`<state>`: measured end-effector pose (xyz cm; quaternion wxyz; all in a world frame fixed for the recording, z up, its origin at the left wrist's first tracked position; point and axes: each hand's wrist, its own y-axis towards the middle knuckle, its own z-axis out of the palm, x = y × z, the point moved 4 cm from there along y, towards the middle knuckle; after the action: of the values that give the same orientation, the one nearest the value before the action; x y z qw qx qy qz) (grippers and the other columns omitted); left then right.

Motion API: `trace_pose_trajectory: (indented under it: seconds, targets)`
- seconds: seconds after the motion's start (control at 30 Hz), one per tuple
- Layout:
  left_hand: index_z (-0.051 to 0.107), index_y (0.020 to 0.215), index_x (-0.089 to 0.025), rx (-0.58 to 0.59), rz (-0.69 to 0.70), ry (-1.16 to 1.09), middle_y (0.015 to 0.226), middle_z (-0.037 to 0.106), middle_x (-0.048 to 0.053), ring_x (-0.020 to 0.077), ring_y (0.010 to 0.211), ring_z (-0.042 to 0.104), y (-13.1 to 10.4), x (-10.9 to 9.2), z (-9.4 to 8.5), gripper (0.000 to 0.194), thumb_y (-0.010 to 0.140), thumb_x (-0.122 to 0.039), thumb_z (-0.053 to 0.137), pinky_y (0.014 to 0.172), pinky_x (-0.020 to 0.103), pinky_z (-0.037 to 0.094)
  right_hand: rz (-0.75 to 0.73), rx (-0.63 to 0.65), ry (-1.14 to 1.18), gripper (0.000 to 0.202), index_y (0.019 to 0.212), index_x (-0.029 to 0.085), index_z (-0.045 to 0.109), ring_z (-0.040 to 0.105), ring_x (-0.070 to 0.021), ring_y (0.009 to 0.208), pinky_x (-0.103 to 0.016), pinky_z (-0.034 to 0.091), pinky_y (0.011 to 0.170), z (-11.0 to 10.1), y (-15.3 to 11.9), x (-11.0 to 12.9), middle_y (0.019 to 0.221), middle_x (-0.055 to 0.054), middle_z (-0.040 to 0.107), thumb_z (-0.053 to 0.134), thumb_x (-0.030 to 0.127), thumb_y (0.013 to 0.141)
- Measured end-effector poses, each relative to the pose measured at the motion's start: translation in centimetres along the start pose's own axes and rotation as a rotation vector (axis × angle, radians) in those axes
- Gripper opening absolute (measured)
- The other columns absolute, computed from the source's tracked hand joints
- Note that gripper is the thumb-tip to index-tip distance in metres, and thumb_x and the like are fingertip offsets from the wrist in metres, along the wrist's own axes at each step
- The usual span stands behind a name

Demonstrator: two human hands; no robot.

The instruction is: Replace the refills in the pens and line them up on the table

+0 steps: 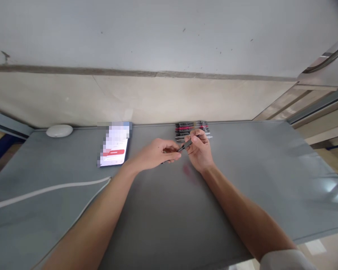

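My left hand (163,152) pinches one end of a dark pen (182,147) between thumb and fingers. At its other end, my right hand (199,150) grips the same pen, which slants up to the right above the table. Whether the pen is in one piece or two, I cannot tell. Just behind my right hand lies a row of several pens (186,128), side by side, mostly black with a red one among them. My right fingers hide part of that row.
The grey table (163,210) meets a pale wall (157,97) at the back. Left of my hands lies a phone (115,146) with its screen lit. A white oval device (59,130) sits at the back left. A white cable (50,190) crosses the left side.
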<state>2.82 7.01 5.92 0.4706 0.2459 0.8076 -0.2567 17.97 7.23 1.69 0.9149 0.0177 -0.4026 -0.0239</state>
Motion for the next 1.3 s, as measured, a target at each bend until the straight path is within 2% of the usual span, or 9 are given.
trace_pose_trajectory:
  seconds: [0.13,0.27,0.47,0.67,0.8,0.9,1.0,1.13,1.3]
  targets:
    - [0.064,0.082,-0.019,0.020,0.005,0.000,0.075,0.064,0.000,0.0138,0.069,0.059,-0.2,-0.4,-0.2,0.027,0.090,-0.042,0.051,0.062,0.025,0.043,-0.010,-0.050,-0.018,0.030,0.077,0.027,0.054,0.058,-0.0077,0.070,-0.020,0.052,0.059,-0.1,0.1,0.1,0.078,0.007,0.052,0.080,0.025,0.064]
    - [0.066,0.087,-0.018,0.026,-0.001,-0.027,0.086,0.069,0.003,0.0144,0.075,0.063,-0.3,-0.2,-0.5,0.028,0.091,-0.040,0.050,0.072,0.027,0.049,-0.017,-0.034,-0.016,0.028,0.078,0.027,0.056,0.061,-0.0076,0.073,-0.018,0.051,0.057,-0.1,0.1,0.1,0.081,0.007,0.056,0.080,0.025,0.065]
    - [0.065,0.083,-0.018,0.044,0.025,-0.026,0.082,0.068,0.004,0.0157,0.076,0.065,0.0,0.3,-0.5,0.035,0.093,-0.044,0.045,0.075,0.030,0.051,-0.010,-0.021,-0.054,0.022,0.082,0.028,0.061,0.063,-0.0115,0.079,-0.023,0.055,0.057,-0.1,0.0,0.2,0.086,0.005,0.059,0.077,0.029,0.068]
    - [0.066,0.082,-0.018,0.144,0.016,-0.090,0.082,0.068,0.004,0.0151,0.075,0.063,-0.4,-0.3,0.1,0.036,0.095,-0.042,0.044,0.075,0.030,0.049,0.047,0.088,0.016,0.024,0.078,0.028,0.057,0.062,-0.0115,0.072,-0.025,0.056,0.051,-0.1,-0.1,-0.1,0.079,0.006,0.054,0.078,0.030,0.068]
    - [0.067,0.079,-0.018,0.164,0.010,-0.109,0.080,0.067,0.005,0.0159,0.074,0.061,-0.5,-0.8,0.1,0.036,0.093,-0.043,0.045,0.073,0.030,0.048,0.086,0.118,0.036,0.030,0.077,0.027,0.053,0.060,-0.0112,0.070,-0.024,0.056,0.052,-0.3,-0.1,-0.3,0.076,0.007,0.050,0.080,0.034,0.066]
    - [0.067,0.079,-0.018,0.116,0.007,-0.062,0.075,0.065,0.003,0.0153,0.071,0.060,-0.4,-0.6,0.1,0.033,0.091,-0.043,0.048,0.068,0.029,0.046,0.079,0.110,0.024,0.030,0.078,0.028,0.052,0.059,-0.0111,0.070,-0.024,0.055,0.052,-0.3,-0.1,-0.3,0.077,0.006,0.050,0.079,0.036,0.067]
    - [0.068,0.089,-0.020,0.025,-0.006,-0.018,0.073,0.063,0.000,0.0142,0.068,0.057,-0.1,-0.1,0.0,0.026,0.088,-0.042,0.055,0.063,0.026,0.044,0.032,0.053,0.010,0.028,0.077,0.028,0.053,0.057,-0.0094,0.072,-0.024,0.056,0.062,-0.3,0.1,-0.2,0.078,0.007,0.049,0.079,0.033,0.067]
    - [0.069,0.100,-0.020,-0.083,-0.041,-0.010,0.079,0.067,0.001,0.0146,0.071,0.059,0.2,0.6,-0.2,0.029,0.084,-0.043,0.060,0.062,0.025,0.044,0.000,-0.009,-0.012,0.026,0.078,0.027,0.054,0.058,-0.0087,0.073,-0.024,0.055,0.067,-0.3,0.2,-0.2,0.079,0.007,0.051,0.078,0.030,0.068]
    - [0.070,0.099,-0.019,-0.113,-0.055,0.009,0.083,0.070,0.001,0.0150,0.075,0.061,0.3,0.6,-0.6,0.026,0.085,-0.039,0.060,0.066,0.025,0.046,0.004,-0.004,-0.022,0.026,0.080,0.027,0.057,0.061,-0.0094,0.078,-0.025,0.056,0.071,0.0,0.1,0.0,0.084,0.006,0.055,0.079,0.028,0.067]
